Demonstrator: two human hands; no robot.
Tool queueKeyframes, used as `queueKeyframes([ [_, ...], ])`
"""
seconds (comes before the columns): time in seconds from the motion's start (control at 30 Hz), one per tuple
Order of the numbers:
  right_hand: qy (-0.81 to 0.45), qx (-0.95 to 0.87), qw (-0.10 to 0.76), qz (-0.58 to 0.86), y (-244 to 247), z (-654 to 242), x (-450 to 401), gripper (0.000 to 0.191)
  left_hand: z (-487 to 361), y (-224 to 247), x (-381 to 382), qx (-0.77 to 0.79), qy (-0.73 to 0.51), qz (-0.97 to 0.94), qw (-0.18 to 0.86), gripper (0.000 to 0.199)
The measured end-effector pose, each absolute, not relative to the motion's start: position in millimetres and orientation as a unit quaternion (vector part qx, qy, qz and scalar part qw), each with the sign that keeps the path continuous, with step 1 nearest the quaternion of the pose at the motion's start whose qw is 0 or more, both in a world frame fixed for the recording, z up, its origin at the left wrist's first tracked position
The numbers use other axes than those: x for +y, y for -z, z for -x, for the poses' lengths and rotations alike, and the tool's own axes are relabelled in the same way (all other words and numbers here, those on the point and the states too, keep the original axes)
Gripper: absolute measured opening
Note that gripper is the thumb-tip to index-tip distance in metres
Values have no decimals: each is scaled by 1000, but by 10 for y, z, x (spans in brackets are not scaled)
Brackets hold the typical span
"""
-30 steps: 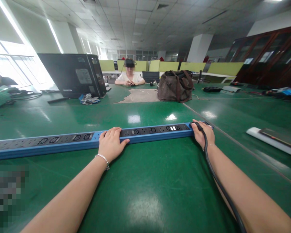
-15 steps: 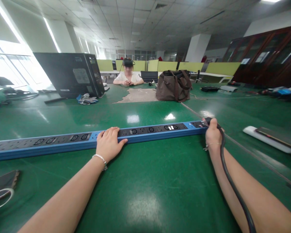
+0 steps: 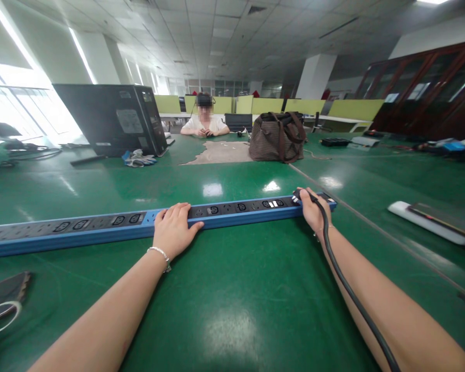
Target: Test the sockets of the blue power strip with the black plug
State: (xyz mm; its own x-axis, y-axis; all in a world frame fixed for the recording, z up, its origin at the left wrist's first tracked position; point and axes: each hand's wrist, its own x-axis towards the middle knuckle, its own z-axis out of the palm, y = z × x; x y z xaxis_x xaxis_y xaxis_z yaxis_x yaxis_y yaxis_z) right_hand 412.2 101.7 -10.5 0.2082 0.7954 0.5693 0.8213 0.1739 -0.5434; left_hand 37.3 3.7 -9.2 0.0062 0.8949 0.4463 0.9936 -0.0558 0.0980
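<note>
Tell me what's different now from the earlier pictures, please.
The right hand, holding the plug and its cord, first went right to the end of the power strip, then came back left along it. The plug's prongs are now in sight. Nothing was newly taken hold of or let go. The left hand stayed on the strip; the bag stayed put.

One camera, worn on the head; I place it on the near side of the blue power strip (image 3: 232, 221), above it, facing forward and down across it. Range: strip near, its left end outside the frame. Field wide: green tabletop (image 3: 236, 289) this side of the strip, a second person (image 3: 205, 125) well beyond it, ceiling (image 3: 217, 57) above.
</note>
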Motion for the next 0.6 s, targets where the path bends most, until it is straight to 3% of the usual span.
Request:
queueKeyframes([
  [0.6, 22, -648, 405, 645, 112, -4101, 1021, 49, -381, 86, 40, -677, 200, 698, 119, 53],
])
